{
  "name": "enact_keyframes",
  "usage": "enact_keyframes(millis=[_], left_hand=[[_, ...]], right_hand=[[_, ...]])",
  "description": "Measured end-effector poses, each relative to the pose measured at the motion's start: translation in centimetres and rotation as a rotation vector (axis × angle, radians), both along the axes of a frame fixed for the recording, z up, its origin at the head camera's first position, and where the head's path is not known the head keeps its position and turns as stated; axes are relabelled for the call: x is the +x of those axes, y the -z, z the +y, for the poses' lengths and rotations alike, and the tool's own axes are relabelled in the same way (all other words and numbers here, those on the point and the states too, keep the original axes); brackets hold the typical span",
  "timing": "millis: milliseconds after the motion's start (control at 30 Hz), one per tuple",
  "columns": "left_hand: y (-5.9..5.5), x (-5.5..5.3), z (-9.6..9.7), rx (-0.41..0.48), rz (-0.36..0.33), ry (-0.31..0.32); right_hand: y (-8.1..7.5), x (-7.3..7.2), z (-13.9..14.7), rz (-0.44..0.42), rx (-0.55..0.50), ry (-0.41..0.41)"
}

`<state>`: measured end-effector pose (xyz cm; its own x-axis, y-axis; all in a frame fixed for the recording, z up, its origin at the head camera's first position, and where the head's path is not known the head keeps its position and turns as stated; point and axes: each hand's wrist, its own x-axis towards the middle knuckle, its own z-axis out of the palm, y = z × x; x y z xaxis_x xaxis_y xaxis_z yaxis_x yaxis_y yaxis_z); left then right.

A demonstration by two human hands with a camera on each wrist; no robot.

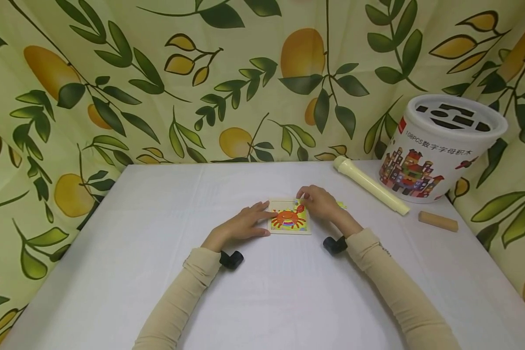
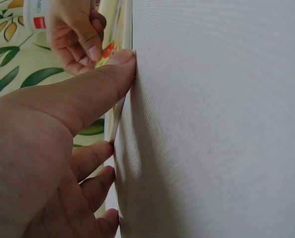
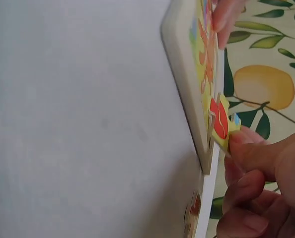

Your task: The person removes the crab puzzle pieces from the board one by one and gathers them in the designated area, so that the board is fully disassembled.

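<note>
A small square puzzle board with a pale wooden rim and an orange crab picture lies on the table. My left hand rests at its left side, fingers extended, with the thumb along the near edge and one finger reaching over the picture. At the board's upper right corner, my right hand pinches a yellow puzzle piece bearing a red claw between thumb and fingers. In the right wrist view that piece is tilted, its inner edge at the board.
Partly hidden behind the right hand is something yellow on the table. Farther right lie a cream-coloured stick with a knobbed end and a wooden block. A large white tub with a slotted lid stands by the patterned curtain.
</note>
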<state>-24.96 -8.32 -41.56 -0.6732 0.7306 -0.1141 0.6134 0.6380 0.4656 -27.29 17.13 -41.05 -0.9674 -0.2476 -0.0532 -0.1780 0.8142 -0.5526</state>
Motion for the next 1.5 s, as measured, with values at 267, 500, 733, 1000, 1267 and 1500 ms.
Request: enact_keyframes(millis=[267,500,733,1000,1267,1500], left_hand=[[-0.2,0.1,0.3,-0.014,-0.007,-0.009],[0.1,0.1,0.4,-0.013,-0.012,-0.005],[0.1,-0.1,0.0,-0.010,-0.023,-0.020],[0.2,-0.2,-0.2,-0.009,-0.033,-0.026],[-0.1,0.1,-0.1,-0.003,-0.035,-0.023],[-0.1,0.0,0.0,0.004,-0.014,-0.016]], right_hand=[[-0.4,-0.6,1.4,0.007,-0.148,-0.061],[-1.6,-0.8,4.9,0.063,-0.181,-0.006],[-2.6,-0.4,10.6,0.029,-0.135,0.050],[-2.7,1.0,12.8,-0.109,-0.054,0.080],[-0.9,0.9,12.8,-0.102,0.000,0.145],[-0.6,1.4,12.6,-0.076,0.036,0.189]])
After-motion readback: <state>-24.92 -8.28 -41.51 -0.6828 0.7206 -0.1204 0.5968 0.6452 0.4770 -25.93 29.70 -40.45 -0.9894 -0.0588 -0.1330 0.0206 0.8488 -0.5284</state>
